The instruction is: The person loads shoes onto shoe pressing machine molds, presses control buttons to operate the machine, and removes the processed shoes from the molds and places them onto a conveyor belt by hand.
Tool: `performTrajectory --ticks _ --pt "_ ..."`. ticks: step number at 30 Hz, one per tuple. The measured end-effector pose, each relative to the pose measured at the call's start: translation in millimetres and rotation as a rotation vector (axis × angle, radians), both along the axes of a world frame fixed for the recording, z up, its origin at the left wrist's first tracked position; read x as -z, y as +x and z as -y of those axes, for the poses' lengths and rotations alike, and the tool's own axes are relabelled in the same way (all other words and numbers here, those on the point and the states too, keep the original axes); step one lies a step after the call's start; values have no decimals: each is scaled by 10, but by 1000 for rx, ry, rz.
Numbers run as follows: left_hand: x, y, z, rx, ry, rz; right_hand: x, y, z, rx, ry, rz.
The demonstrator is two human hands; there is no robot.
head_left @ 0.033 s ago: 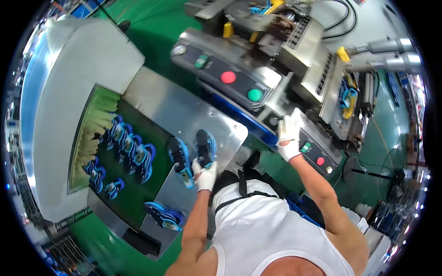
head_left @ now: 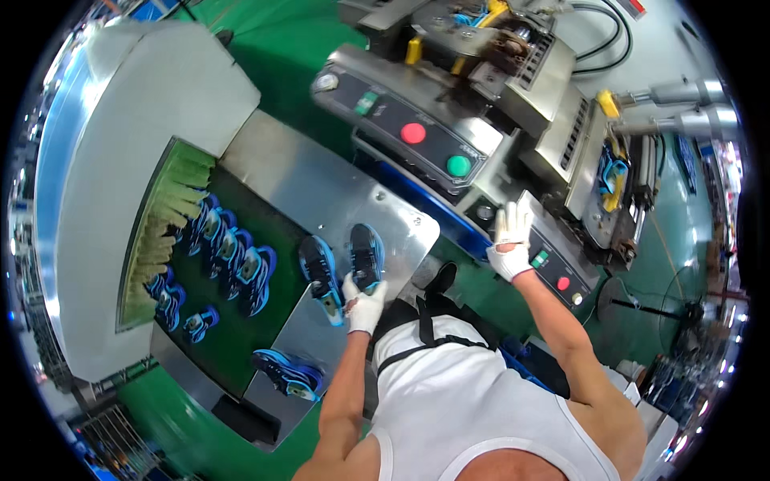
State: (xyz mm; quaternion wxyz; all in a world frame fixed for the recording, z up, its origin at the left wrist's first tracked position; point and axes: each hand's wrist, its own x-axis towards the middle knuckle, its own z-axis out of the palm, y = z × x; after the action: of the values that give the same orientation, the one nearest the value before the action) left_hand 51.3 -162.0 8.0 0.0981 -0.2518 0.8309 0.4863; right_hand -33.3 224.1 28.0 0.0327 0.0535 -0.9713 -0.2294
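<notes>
Left hand (head_left: 365, 311), white glove: fingers wrapped around the heel end of a black-and-blue sneaker (head_left: 366, 256), which sits on the metal worktop (head_left: 313, 172), near its rounded corner. 2nd sneaker (head_left: 321, 276) just beside it, close to the green conveyor belt (head_left: 224, 353). 3rd sneaker (head_left: 286, 373) lies lower down, heel near the worktop's outer edge, next to the left forearm.

Right hand (head_left: 512, 234), also gloved: fingers extended, nothing grasped, over the near end of the control panel (head_left: 553, 256). Can't tell whether it's pressing anything; the hand hides what's under it.

Risks, my read:
- Accidental button hit. Palm or wrist could slide onto the green button (head_left: 540, 259) or red button (head_left: 563, 283) while the eyes are on the shoes.
- Pinch at the press (head_left: 553, 152). The right hand is near moving-type hardware; a reach past the panel would bring the glove close to it.
- 3rd sneaker knocked off. Cause: left forearm swinging outward.
- Held sneaker twisting. Grip is only at 1 end, so the toe could swing and shove the 2nd sneaker toward the belt.
- Slip. Smooth metal under the soles, little to stop a nudged shoe.
</notes>
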Motion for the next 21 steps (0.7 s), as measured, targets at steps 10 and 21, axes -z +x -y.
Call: performTrajectory --ticks 10,21 --pt "-282 444 687 -223 -313 -221 -771 379 2728 435 -1123 908" --pt "207 -396 1362 -65 163 136 -74 75 3157 735 -1384 538"
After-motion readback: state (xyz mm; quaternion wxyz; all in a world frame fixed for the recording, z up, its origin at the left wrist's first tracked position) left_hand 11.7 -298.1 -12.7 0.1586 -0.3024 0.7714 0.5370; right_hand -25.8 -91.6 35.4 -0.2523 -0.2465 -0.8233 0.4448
